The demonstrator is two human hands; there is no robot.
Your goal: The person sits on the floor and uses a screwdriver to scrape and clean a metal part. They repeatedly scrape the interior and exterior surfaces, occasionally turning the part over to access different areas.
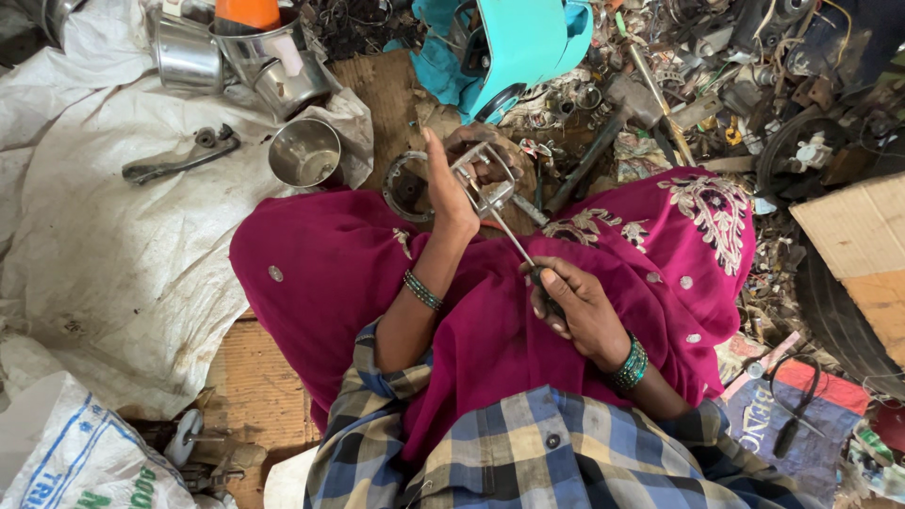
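shirt [528, 452]: blue/cream plaid, buttoned | drape [490, 320]: magenta, embroidered, sequins | bangles [630, 366]: green, both wrists

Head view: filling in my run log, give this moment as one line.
left hand: holds metal bracket part | right hand: grips screwdriver, tip at part | lap: magenta cloth

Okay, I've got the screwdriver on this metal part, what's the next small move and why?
Probably a slow turn of the screwdriver with the right hand, pressing in. Its tip already seems to sit against the metal part, and the left hand steadies that part over the lap, so it looks braced. Whether the tip is seated in a screw, I cannot tell.
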